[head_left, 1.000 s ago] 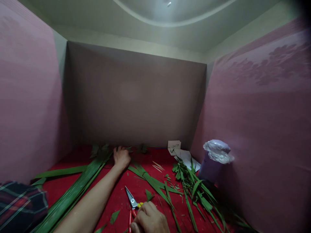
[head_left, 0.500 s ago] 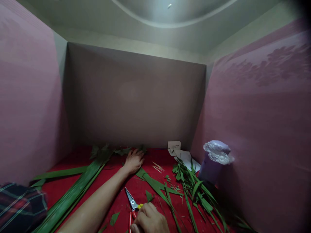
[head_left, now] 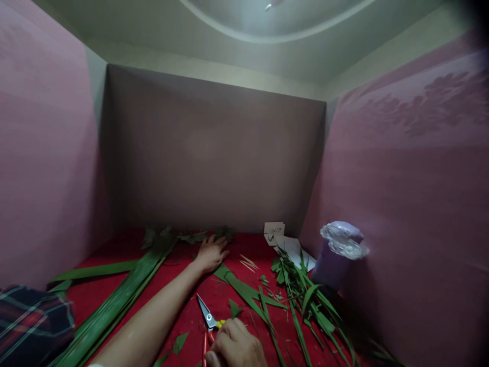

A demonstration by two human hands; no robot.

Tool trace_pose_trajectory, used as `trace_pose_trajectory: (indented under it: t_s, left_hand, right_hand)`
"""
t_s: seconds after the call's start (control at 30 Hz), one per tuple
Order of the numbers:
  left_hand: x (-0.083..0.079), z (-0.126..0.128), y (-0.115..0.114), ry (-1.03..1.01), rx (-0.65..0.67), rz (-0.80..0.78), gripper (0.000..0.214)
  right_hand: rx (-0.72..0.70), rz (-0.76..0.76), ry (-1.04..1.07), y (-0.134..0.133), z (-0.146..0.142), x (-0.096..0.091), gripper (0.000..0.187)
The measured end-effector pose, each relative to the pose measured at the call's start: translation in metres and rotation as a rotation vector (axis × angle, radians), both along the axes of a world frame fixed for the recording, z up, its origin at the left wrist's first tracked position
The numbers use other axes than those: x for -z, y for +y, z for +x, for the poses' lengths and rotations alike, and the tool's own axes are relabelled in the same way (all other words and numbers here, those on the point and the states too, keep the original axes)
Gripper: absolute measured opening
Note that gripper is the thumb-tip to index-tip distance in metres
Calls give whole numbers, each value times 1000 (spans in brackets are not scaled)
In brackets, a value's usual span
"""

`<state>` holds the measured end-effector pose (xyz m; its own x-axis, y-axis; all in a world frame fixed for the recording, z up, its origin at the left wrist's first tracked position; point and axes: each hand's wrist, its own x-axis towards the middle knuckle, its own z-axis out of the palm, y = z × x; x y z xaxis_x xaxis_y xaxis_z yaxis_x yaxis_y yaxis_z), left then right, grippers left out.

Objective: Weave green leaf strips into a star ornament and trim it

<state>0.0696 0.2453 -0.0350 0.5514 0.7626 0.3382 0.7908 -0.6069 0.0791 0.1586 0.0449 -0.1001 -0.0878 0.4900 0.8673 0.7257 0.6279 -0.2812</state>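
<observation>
Two hands, one pair of scissors — in the right

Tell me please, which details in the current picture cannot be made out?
All in the head view:
Scissors: handles partly covered by the right hand.
Whatever lies under the left hand: covered by it.
White card: marks too small to read.
Long leaf bundle: near end cut off by the bottom edge.

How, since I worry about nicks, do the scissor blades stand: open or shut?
Shut, it seems: the scissors show one tapering point, with no visible gap. The right hand partly hides the handles.
</observation>
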Motion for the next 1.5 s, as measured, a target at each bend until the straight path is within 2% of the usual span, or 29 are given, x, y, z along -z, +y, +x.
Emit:
trace_pose_trajectory:
  t_s: [0.37, 0.57, 1.17, 1.5]
  left_hand:
    - [-1, 0, -2, -18, -12, -7, 43]
    - [0, 0, -2, -14, -6, 8, 46]
    - [1, 0, -1, -5, -38, 73, 46]
    - [4, 1, 1, 16, -73, 57, 49]
  right_hand:
    - [23, -24, -25, 0, 0, 1, 42]
    - [-4, 3, 0, 2, 0, 0, 47]
    - [-34, -59, 29, -2, 1, 0, 46]
    - [-31, -84, 13, -2, 2, -2, 31]
